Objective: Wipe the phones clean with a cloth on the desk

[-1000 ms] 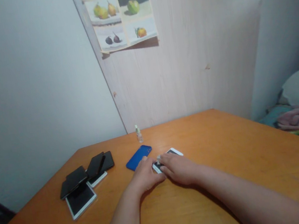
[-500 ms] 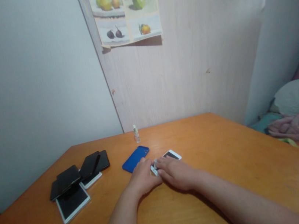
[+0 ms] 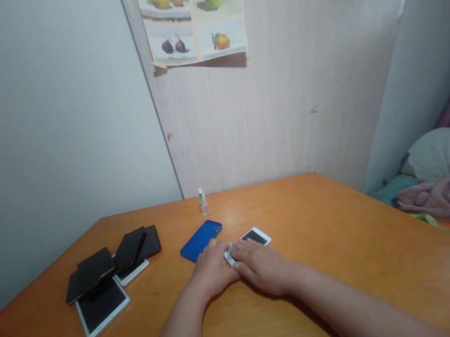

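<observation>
A white phone (image 3: 255, 236) lies screen up on the orange table (image 3: 344, 241), near its middle. My left hand (image 3: 212, 270) grips the phone's near end from the left. My right hand (image 3: 259, 267) rests on top of the phone with its fingers curled over the near half; only the far end shows. A bit of white shows between the two hands, and I cannot tell whether it is the phone's edge or something else. A blue phone (image 3: 199, 240) lies face down just left of my left hand's fingertips.
A small clear bottle (image 3: 202, 202) stands at the table's far edge by the wall. A pile of dark phones (image 3: 112, 257) and a white-framed one (image 3: 102, 308) lie at the left. Bedding and a pillow (image 3: 448, 181) lie beyond the table's right side.
Both hands stay on the white phone. The view has shifted slightly, so the table's things sit a little lower and further left in the picture.
</observation>
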Demonstrator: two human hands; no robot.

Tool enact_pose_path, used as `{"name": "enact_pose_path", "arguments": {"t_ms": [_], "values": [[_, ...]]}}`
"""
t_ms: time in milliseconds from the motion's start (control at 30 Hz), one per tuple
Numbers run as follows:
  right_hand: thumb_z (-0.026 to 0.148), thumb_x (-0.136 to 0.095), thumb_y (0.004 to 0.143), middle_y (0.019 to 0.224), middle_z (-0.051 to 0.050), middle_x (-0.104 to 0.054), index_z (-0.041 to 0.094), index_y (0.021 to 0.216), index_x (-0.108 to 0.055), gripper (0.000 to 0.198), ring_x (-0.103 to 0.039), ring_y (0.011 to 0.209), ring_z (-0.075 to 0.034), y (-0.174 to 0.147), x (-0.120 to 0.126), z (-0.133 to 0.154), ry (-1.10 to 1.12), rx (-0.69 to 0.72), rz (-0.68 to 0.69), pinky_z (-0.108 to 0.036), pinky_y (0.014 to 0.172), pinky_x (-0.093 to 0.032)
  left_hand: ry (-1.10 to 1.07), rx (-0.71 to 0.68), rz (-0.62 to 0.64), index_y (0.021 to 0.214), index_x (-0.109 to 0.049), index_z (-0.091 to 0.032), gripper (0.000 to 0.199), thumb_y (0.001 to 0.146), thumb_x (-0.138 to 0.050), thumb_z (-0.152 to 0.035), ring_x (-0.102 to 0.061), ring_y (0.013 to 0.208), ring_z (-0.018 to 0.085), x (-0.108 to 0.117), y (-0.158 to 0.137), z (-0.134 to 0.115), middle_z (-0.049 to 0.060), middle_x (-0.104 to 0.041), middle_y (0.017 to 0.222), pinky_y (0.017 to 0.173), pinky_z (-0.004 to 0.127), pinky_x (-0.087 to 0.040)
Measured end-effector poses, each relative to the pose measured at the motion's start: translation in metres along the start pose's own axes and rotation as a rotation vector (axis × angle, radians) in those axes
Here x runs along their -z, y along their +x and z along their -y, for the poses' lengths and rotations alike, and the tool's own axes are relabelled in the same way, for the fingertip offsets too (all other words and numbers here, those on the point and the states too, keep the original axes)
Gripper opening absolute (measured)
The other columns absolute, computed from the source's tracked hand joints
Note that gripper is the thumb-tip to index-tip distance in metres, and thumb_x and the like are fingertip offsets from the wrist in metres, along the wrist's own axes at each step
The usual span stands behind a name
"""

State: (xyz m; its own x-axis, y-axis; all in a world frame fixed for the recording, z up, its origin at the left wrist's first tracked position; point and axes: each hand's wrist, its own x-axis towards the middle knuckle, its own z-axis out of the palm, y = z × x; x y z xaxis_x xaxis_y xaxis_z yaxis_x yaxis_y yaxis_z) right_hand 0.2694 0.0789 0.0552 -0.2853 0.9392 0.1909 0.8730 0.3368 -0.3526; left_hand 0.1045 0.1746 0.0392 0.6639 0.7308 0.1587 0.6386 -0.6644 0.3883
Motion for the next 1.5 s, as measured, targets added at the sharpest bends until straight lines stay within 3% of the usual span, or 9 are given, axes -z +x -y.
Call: {"name": "enact_pose_path", "arguments": {"t_ms": [100, 300, 500, 733, 967, 1167, 1233, 1400, 1500], "values": [[0.036, -0.029, 0.104, 0.149, -0.01, -0.051, 0.02, 0.135, -0.058, 0.045, -0.043, 0.139, -0.024, 0.001, 0.002, 0.0, 0.017, 0.023, 0.022, -0.046, 0.118, -0.028, -0.003, 0.009, 0.005, 0.093, -0.064, -0.024, 0.034, 0.073, -0.07, -0.05, -0.059, 0.089, 0.022, 0.001, 0.0, 0.0, 0.005, -0.059, 0.095, 0.071, 0.027, -0.042], [0.038, -0.032, 0.103, 0.153, -0.018, -0.044, 0.011, 0.144, -0.049, 0.053, -0.036, 0.144, -0.028, 0.001, 0.006, -0.029, -0.117, -0.294, -0.039, -0.049, 0.12, -0.022, -0.016, 0.024, 0.002, 0.103, -0.065, -0.023, 0.052, 0.065, -0.076, -0.057, -0.06, 0.093, 0.025, 0.004, -0.002, -0.004, 0.006, -0.059, 0.103, 0.073, 0.029, -0.043], [0.041, -0.028, 0.104, 0.153, -0.009, -0.047, 0.022, 0.144, -0.05, 0.05, -0.037, 0.144, -0.023, -0.005, 0.006, 0.002, 0.034, 0.028, 0.088, -0.044, 0.12, -0.025, -0.006, 0.023, 0.023, 0.095, -0.064, -0.023, 0.038, 0.071, -0.073, -0.051, -0.061, 0.091, 0.024, 0.004, -0.002, -0.004, 0.006, -0.059, 0.097, 0.07, 0.028, -0.043], [0.041, -0.029, 0.104, 0.153, -0.014, -0.045, 0.018, 0.144, -0.051, 0.051, -0.036, 0.144, -0.026, 0.002, 0.007, -0.022, -0.096, -0.266, -0.011, -0.052, 0.12, -0.016, -0.007, 0.027, 0.007, 0.106, -0.064, -0.025, 0.051, 0.067, -0.074, -0.058, -0.061, 0.099, 0.028, 0.003, -0.002, -0.007, 0.006, -0.06, 0.104, 0.075, 0.031, -0.045], [0.045, -0.026, 0.105, 0.157, -0.007, -0.039, 0.029, 0.149, -0.043, 0.051, -0.03, 0.147, -0.027, 0.007, 0.0, -0.004, 0.015, -0.065, 0.094, -0.058, 0.119, -0.011, -0.058, 0.067, 0.03, 0.115, -0.058, -0.025, 0.05, 0.072, -0.072, -0.048, -0.06, 0.109, 0.029, 0.005, -0.004, -0.011, 0.008, -0.061, 0.114, 0.082, 0.033, -0.045], [0.043, -0.026, 0.104, 0.156, -0.012, -0.04, 0.021, 0.148, -0.046, 0.053, -0.031, 0.146, -0.032, 0.011, 0.005, -0.025, -0.138, -0.333, 0.017, -0.065, 0.117, -0.009, -0.049, 0.113, 0.018, 0.129, -0.05, -0.024, 0.08, 0.063, -0.077, -0.058, -0.055, 0.121, 0.034, 0.003, -0.003, -0.012, 0.012, -0.057, 0.13, 0.092, 0.038, -0.044], [0.043, -0.028, 0.104, 0.157, -0.014, -0.038, 0.018, 0.149, -0.044, 0.055, -0.03, 0.147, -0.032, 0.007, 0.005, -0.023, -0.155, -0.327, 0.023, -0.062, 0.118, -0.011, -0.044, 0.115, 0.032, 0.128, -0.052, -0.024, 0.077, 0.063, -0.077, -0.058, -0.055, 0.12, 0.034, 0.004, -0.003, -0.012, 0.011, -0.058, 0.128, 0.092, 0.038, -0.044], [0.046, -0.026, 0.104, 0.158, -0.01, -0.037, 0.024, 0.154, -0.036, 0.056, -0.029, 0.148, -0.027, -0.005, 0.005, -0.001, -0.052, -0.09, 0.125, -0.056, 0.12, -0.012, -0.011, 0.093, 0.051, 0.109, -0.062, -0.026, 0.048, 0.071, -0.072, -0.052, -0.062, 0.106, 0.03, 0.007, -0.004, -0.013, 0.007, -0.061, 0.111, 0.082, 0.034, -0.045], [0.045, -0.028, 0.103, 0.158, -0.01, -0.037, 0.022, 0.152, -0.04, 0.055, -0.028, 0.148, -0.029, -0.006, 0.01, -0.006, -0.077, -0.168, 0.127, -0.057, 0.12, -0.012, -0.005, 0.079, 0.043, 0.106, -0.064, -0.027, 0.048, 0.069, -0.072, -0.056, -0.062, 0.101, 0.029, 0.007, -0.004, -0.013, 0.006, -0.06, 0.107, 0.08, 0.034, -0.045]]}}
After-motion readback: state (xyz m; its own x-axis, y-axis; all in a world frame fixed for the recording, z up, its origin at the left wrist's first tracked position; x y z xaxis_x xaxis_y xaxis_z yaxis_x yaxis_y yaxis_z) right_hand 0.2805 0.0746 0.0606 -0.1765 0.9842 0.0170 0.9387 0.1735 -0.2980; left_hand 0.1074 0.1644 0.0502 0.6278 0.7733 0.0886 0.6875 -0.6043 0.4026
